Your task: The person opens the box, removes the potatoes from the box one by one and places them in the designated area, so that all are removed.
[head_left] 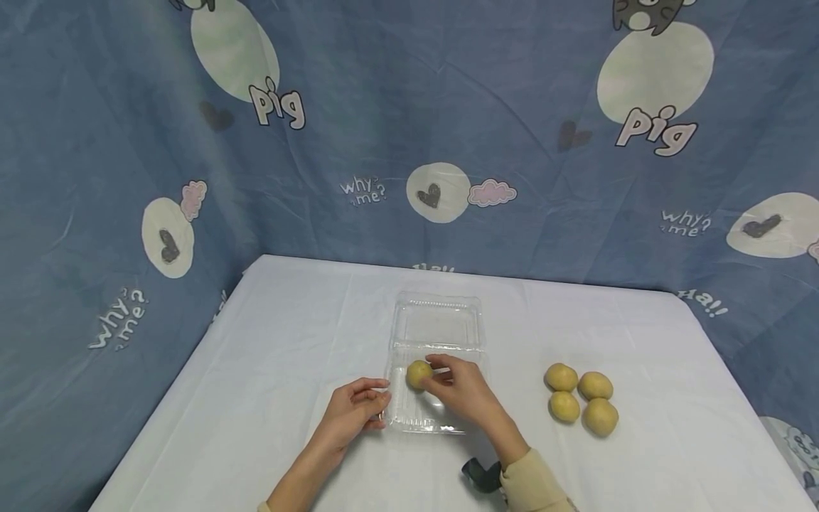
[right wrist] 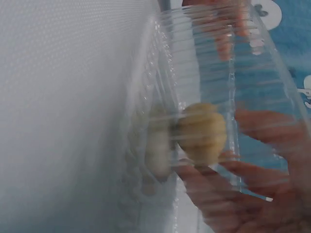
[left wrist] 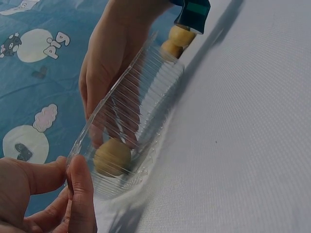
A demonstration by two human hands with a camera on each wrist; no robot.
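A clear plastic clamshell box [head_left: 438, 427] lies on the table with its lid [head_left: 437, 323] folded back away from me. My left hand [head_left: 355, 409] is at the box's left side; in the left wrist view its thumb and a finger pinch the clear rim [left wrist: 77, 141]. Inside the box base is one round yellow potato [head_left: 419, 374]. My right hand [head_left: 463, 387] reaches in over the box and holds this potato between thumb and fingers. Through the clear wall, the right wrist view shows the potato [right wrist: 201, 133] blurred, with fingertips against it.
Several more yellow potatoes [head_left: 582, 398] sit grouped on the white tablecloth [head_left: 275, 341], right of the box. A dark device [head_left: 481, 475] is at my right wrist. Behind the table hangs a blue printed curtain [head_left: 358, 235].
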